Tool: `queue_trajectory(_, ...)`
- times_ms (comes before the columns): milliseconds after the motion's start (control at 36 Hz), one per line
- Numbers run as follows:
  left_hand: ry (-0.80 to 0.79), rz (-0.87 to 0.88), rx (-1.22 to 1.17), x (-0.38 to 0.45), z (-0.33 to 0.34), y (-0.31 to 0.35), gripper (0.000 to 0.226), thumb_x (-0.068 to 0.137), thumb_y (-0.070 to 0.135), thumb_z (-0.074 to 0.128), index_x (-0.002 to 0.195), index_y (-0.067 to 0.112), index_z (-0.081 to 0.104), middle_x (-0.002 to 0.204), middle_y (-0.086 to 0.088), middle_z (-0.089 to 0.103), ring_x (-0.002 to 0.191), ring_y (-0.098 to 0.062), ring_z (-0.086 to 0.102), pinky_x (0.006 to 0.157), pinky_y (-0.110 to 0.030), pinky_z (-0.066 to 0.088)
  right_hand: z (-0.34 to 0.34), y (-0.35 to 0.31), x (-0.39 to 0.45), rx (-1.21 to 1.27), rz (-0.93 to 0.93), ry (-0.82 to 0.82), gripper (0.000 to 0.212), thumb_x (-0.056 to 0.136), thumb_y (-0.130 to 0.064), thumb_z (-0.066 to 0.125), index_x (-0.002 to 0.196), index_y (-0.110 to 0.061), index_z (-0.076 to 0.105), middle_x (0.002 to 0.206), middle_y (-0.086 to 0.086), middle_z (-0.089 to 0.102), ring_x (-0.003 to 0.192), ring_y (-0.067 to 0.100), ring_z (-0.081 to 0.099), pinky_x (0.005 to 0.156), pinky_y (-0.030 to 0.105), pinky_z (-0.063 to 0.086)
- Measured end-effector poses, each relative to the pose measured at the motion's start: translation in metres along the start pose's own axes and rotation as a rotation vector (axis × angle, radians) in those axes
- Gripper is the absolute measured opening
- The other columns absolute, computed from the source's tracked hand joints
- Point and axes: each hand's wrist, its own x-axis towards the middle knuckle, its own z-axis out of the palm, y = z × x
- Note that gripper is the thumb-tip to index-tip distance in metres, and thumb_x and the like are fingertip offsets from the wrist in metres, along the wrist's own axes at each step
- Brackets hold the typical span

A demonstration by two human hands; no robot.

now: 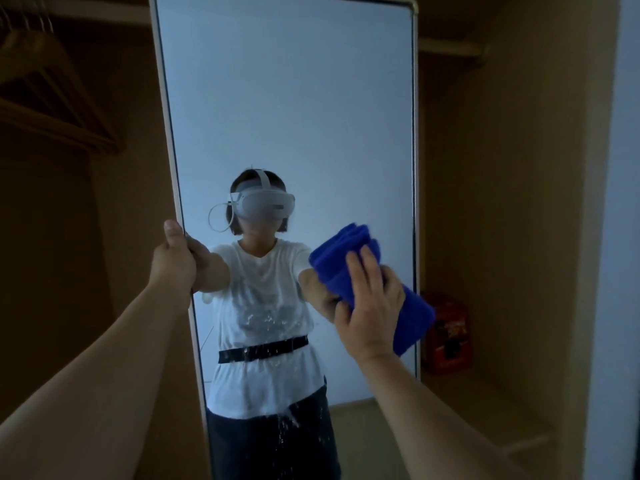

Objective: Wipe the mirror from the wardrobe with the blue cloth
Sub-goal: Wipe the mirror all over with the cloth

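A tall mirror (287, 98) with a thin white frame stands upright inside the wardrobe and fills the middle of the view. My left hand (175, 258) grips its left frame edge at about mid-height. My right hand (370, 306) holds a folded blue cloth (349, 268) pressed flat against the glass near the right edge. Whitish droplets and streaks mark the lower middle of the glass (273, 341). The mirror reflects a person in a white shirt with a headset.
Wooden hangers (45, 84) hang on a rail at the upper left. A red box (446, 334) sits on the wardrobe's shelf behind the mirror's right edge. The wardrobe's right side wall (519, 202) stands close by.
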Motion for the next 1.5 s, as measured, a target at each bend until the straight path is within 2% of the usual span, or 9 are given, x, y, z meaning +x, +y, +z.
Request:
queue_trajectory(83,-0.003,-0.007,-0.031,-0.003,0.000,0.000,0.055,0.093,0.063,0.022,0.101,0.016,0.049,0.074,-0.002,0.052,0.071,-0.021,0.052,0.075,-0.038,0.041,0.006,-0.010,-0.018,-0.023,-0.087,-0.097,0.062,0.077,-0.031,0.043,0.137,-0.023,0.038,0.145,0.005,0.044,0.116,0.037,0.047,0.092,0.056,0.043)
queue_trajectory(333,-0.033,-0.039,-0.013,0.002,-0.001,0.002,0.070,0.092,0.064,0.023,0.128,0.008,0.047,0.106,-0.009,0.053,0.103,-0.029,0.053,0.095,-0.045,0.044,-0.018,0.013,0.019,0.037,-0.020,0.046,0.054,0.080,-0.019,0.050,0.134,-0.014,0.048,0.141,0.012,0.045,0.114,0.036,0.048,0.093,0.051,0.042)
queue_trajectory(694,-0.075,-0.020,0.058,-0.006,-0.009,-0.011,0.077,0.090,0.067,0.020,0.127,0.006,0.050,0.097,-0.012,0.061,0.084,-0.026,0.059,0.075,-0.038,0.050,0.007,-0.013,-0.008,-0.091,-0.102,-0.073,0.063,0.080,-0.030,0.053,0.139,-0.017,0.036,0.145,0.014,0.039,0.114,0.038,0.046,0.091,0.054,0.042)
queue_trajectory(889,-0.125,-0.070,0.123,-0.026,-0.019,-0.055,0.076,0.090,0.067,0.019,0.099,0.002,0.058,0.076,-0.012,0.059,0.080,-0.029,0.058,0.086,-0.041,0.048,0.025,-0.041,-0.025,-0.116,-0.109,-0.091,0.079,0.070,-0.026,0.074,0.139,-0.018,0.036,0.143,0.013,0.044,0.114,0.040,0.051,0.089,0.055,0.043)
queue_trajectory(1000,-0.200,-0.154,0.077,-0.037,-0.021,-0.072,0.079,0.087,0.071,0.019,0.092,0.002,0.057,0.098,-0.020,0.060,0.094,-0.032,0.057,0.097,-0.045,0.045,0.028,-0.043,-0.035,-0.174,-0.257,-0.117,0.076,0.070,-0.028,0.067,0.139,-0.019,0.036,0.144,0.011,0.039,0.116,0.038,0.047,0.088,0.052,0.043)
queue_trajectory(1111,-0.153,-0.172,0.159,-0.037,-0.021,-0.073,0.066,0.086,0.072,0.014,0.072,0.017,0.048,0.071,-0.007,0.054,0.067,-0.017,0.053,0.064,-0.027,0.045,0.045,-0.061,-0.065,-0.153,-0.436,-0.213,0.077,0.067,-0.031,0.066,0.138,-0.024,0.038,0.142,0.005,0.035,0.116,0.032,0.044,0.089,0.049,0.043)
queue_trajectory(1250,-0.222,-0.178,0.164,-0.038,-0.025,-0.075,0.093,0.083,0.074,0.011,0.117,0.002,0.057,0.110,-0.021,0.061,0.105,-0.032,0.057,0.100,-0.045,0.042,0.059,-0.066,-0.124,-0.119,-0.655,-0.459,0.063,0.072,-0.033,0.056,0.134,-0.030,0.043,0.142,-0.004,0.037,0.113,0.028,0.045,0.087,0.044,0.049)
queue_trajectory(1361,-0.245,-0.176,0.197,-0.039,-0.027,-0.072,0.096,0.081,0.075,0.010,0.129,0.001,0.049,0.123,-0.024,0.056,0.115,-0.036,0.053,0.104,-0.049,0.038,0.060,-0.055,-0.155,-0.144,-0.799,-0.638,0.047,0.079,-0.034,0.036,0.120,-0.038,0.060,0.130,-0.014,0.055,0.102,0.019,0.062,0.078,0.037,0.055)
queue_trajectory(1500,-0.285,-0.173,0.200,-0.042,-0.030,-0.069,0.091,0.084,0.072,0.012,0.130,0.003,0.047,0.127,-0.021,0.055,0.117,-0.033,0.052,0.103,-0.046,0.039,0.051,-0.066,-0.134,-0.063,-0.778,-0.526,0.050,0.068,-0.030,0.070,0.117,-0.032,0.060,0.127,-0.008,0.057,0.101,0.022,0.059,0.080,0.037,0.054)
